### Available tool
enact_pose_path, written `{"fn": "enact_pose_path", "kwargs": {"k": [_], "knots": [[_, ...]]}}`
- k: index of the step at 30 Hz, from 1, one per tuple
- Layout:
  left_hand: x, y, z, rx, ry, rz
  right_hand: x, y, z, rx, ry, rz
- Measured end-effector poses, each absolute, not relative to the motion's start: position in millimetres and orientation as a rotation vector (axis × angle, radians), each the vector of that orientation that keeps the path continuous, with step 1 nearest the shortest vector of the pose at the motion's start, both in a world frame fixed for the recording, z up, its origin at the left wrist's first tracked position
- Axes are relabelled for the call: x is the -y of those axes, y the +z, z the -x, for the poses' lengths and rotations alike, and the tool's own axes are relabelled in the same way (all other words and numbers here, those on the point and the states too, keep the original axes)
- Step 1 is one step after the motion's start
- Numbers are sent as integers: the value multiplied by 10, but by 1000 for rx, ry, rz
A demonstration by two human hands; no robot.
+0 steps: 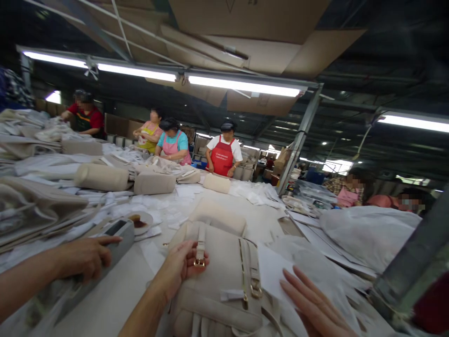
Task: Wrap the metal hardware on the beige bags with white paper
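Cream bag [217, 276] on a pale, paper-strewn worktable [115, 290], its buckled strap [200, 238] held by the left hand [187, 262].

The surface is lit by tube lamps [242, 85] hung below cardboard panels [245, 18], and 4 aproned co-workers [174, 142] are seen across it. The strap is grasped near its gold-toned buckle by curled fingers; the right hand [312, 299] is held open beside the bag, over a white sheet [271, 269], and whether the sheet is touched cannot be told. The bag's near end is cut off by the lower edge. Another person's hand [84, 257] is held over a grey device [119, 234], its owner hidden. White lettering is printed on a red apron [222, 157], too small to be read.
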State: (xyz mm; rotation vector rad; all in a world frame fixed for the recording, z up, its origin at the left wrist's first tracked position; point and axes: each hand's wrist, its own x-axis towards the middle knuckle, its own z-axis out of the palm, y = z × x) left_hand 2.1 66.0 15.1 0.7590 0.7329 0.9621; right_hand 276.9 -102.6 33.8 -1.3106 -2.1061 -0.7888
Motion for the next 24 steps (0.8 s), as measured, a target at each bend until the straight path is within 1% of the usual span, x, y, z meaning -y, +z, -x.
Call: {"fn": "enact_pose_path", "kwargs": {"k": [3,5,9,12,14,16,20,22,24], "knots": [[-669,113,-21,-678,971,-770,618,223,-2473,2265,-795,1087],[-683,71,-17,-656,984,-799,355,76,-2290,2355,-719,962],[-705,-9,-8,-672,989,-886,-31,-300,-2005,2313,-325,856],[-712,-40,-6,-694,966,-948,-151,-510,-1849,2104,-34,943],[-722,-49,-13,-716,960,-964,-179,-549,-1787,1972,162,1008],[-739,-57,-31,-729,953,-969,-205,-508,-1765,1740,347,1080],[-766,-67,-89,-780,954,-972,-306,-343,-1741,1050,711,1120],[-758,-50,-105,-809,977,-982,-371,-288,-1697,858,894,1044],[-741,-10,-104,-826,997,-1017,-434,-250,-1637,778,1026,1010]]}}
